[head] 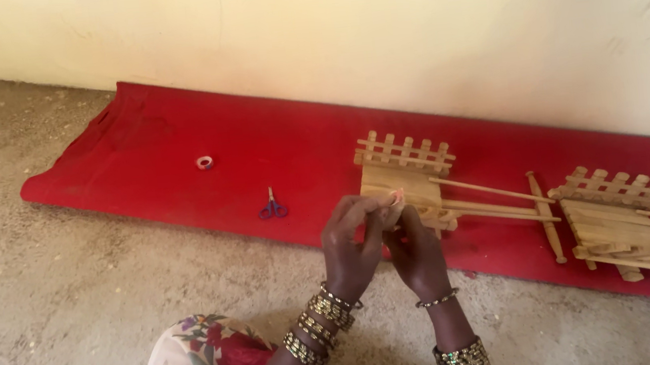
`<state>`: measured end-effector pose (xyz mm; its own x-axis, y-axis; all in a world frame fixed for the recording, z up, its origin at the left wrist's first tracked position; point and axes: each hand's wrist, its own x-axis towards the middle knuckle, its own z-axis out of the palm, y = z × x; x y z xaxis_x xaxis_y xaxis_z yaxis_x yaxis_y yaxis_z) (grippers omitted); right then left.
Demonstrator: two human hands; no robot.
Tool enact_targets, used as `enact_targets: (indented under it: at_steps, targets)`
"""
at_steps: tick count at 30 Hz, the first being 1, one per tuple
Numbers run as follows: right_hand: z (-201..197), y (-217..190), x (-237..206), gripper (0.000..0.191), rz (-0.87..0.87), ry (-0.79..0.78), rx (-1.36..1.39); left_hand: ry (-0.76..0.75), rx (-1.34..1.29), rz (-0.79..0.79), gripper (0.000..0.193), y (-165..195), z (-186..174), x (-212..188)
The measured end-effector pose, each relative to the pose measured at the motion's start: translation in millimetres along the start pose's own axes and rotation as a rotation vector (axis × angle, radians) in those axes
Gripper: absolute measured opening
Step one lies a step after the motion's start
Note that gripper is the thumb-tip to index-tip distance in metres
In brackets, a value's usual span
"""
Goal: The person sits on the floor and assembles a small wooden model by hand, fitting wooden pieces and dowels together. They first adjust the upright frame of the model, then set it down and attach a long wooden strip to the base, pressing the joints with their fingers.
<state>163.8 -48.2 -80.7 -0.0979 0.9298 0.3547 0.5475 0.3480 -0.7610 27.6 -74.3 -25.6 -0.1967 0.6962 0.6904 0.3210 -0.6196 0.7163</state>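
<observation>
My left hand and my right hand meet in front of a small wooden stick cart on a red mat. The fingertips of both hands pinch a small pale piece at the cart's near edge; I cannot tell exactly what it is. Both wrists carry beaded bangles. The cart has a picket-like rail at its back and long thin poles running out to the right.
A second wooden cart lies to the right on the mat, with a loose stick beside it. Blue-handled scissors and a small tape roll lie left of the hands. A pale wall stands behind; rough concrete floor lies in front.
</observation>
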Motion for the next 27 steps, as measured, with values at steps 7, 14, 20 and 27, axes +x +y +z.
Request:
enact_targets:
  at_steps: [7, 14, 20, 27]
  targets:
    - [13, 2, 1, 0.030, -0.018, -0.044, -0.020, -0.180, -0.045, 0.029, 0.009, -8, -8, 10]
    - [-12, -23, 3, 0.046, -0.029, 0.088, 0.258, -0.336, -0.092, -0.075, 0.013, -19, 0, 12]
    - [-22, -40, -1, 0.041, -0.293, 0.213, 0.374, -0.302, -0.148, -0.075, 0.010, -15, -4, 9]
    - [-20, -31, -1, 0.023, -0.357, 0.319, 0.129, -0.296, -0.230, -0.129, 0.029, -24, -7, 10]
